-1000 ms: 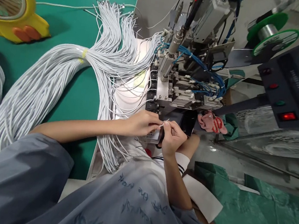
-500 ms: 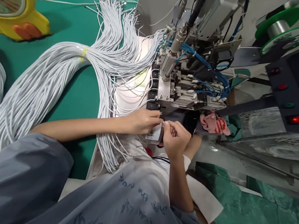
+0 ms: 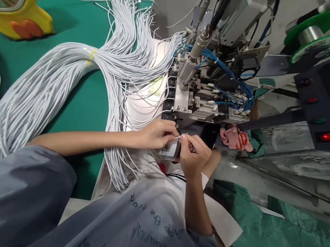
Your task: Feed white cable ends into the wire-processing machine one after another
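My left hand (image 3: pixel 156 133) and my right hand (image 3: pixel 194 152) meet in front of a metal machine head (image 3: pixel 198 99). Both pinch a thin white wire (image 3: pixel 181 135) between their fingertips, just below the machine's front block. Under the hands sits a small dark part with a white label (image 3: pixel 170 149). A big bundle of white cables (image 3: pixel 67 78), tied with a yellow band, fans out from the left toward the machine.
A green mat (image 3: pixel 89 101) covers the bench on the left. A yellow fan (image 3: pixel 13 2) stands at the far left. A green wire spool (image 3: pixel 316 34) and a control panel with a lit red switch (image 3: pixel 327 136) are on the right. Red-handled scissors (image 3: pixel 237 139) lie beside the machine.
The hands stay pinched together on the wire, with only small finger shifts. The view has drifted slightly, so the machine appears a bit more to the right.
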A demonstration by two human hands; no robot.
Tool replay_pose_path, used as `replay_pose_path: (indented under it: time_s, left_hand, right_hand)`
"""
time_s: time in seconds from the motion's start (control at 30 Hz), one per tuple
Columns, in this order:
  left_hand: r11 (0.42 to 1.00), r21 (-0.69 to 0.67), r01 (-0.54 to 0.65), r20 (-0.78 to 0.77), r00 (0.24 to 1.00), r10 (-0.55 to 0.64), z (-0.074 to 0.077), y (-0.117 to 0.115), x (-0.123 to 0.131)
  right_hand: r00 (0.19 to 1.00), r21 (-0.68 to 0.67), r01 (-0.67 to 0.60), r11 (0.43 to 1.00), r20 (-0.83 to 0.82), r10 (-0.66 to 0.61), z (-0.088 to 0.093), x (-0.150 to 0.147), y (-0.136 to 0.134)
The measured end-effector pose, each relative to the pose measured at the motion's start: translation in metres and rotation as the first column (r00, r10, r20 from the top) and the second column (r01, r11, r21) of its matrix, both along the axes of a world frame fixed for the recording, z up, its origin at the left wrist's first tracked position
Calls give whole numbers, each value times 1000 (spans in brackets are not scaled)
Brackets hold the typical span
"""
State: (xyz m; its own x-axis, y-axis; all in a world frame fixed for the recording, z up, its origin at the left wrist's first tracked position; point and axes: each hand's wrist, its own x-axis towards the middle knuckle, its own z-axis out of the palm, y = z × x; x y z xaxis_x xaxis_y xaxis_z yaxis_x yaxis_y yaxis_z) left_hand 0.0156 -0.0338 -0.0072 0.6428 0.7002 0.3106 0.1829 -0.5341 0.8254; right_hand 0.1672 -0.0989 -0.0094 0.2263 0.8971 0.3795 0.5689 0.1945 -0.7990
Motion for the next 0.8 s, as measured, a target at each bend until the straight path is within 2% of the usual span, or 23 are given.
replay_pose_path:
  time_s: [0.07, 0.1, 0.17, 0.23, 0.3, 0.37, 0.4, 0.43, 0.47, 0.5, 0.57, 0.63, 0.67, 0.7, 0.73, 0.8]
  left_hand:
    - [1000, 15, 12, -2, 1000, -12, 0, 0, -1]
    - [998, 64, 11, -10, 1000, -10, 0, 0, -1]
    - [967, 253, -15, -47, 999, 28, -2, 0, -1]
    - [862, 505, -48, -93, 990, 110, -5, 1, -2]
    - [692, 721, -43, -123, 974, 188, -7, 4, -3]
    - [540, 842, 13, -150, 966, 210, -8, 9, -5]
    - [495, 867, 49, -169, 965, 201, -8, 12, -5]
    - [478, 875, 79, -190, 963, 188, -8, 14, -6]
    - [490, 866, 100, -208, 963, 171, -7, 16, -6]
    - [528, 842, 108, -218, 964, 151, -7, 16, -7]
    - [687, 724, 66, -197, 974, 113, -5, 16, -6]
    - [879, 476, -12, -127, 988, 83, -4, 14, -4]
    - [947, 317, -38, -89, 994, 70, -4, 12, -3]
    - [987, 156, -47, -56, 997, 57, -3, 11, -2]
    - [1000, 0, -28, -31, 999, 28, -2, 11, -1]
    - [961, -269, 68, 17, 998, -65, 0, 11, 0]
  right_hand:
    - [999, -6, -39, 999, -23, 39, 4, 2, 0]
    - [999, -1, -43, 999, -13, 43, 5, 2, 0]
    - [998, 31, -1, 1000, 63, -1, 5, -2, 0]
    - [984, 64, 73, 995, 157, -83, 4, -8, 0]
    - [967, 56, 110, 992, 223, -119, 3, -12, 0]
    - [963, 2, 85, 996, 258, -82, 4, -11, 3]
    - [968, -41, 52, 998, 249, -40, 5, -8, 5]
    - [976, -92, 12, 996, 217, 9, 6, -5, 8]
    - [985, -141, -34, 989, 164, 57, 7, -1, 10]
    - [990, -180, -80, 980, 97, 99, 7, 2, 12]
    - [990, -199, -141, 970, -18, 140, 7, 8, 16]
    - [991, -140, -132, 981, -56, 126, 5, 9, 17]
    - [993, -96, -110, 989, -52, 105, 3, 8, 17]
    - [995, -55, -86, 995, -46, 84, 1, 6, 16]
    - [997, -16, -65, 998, -45, 65, -1, 4, 15]
    - [996, 52, -39, 998, -82, 43, -6, -2, 13]
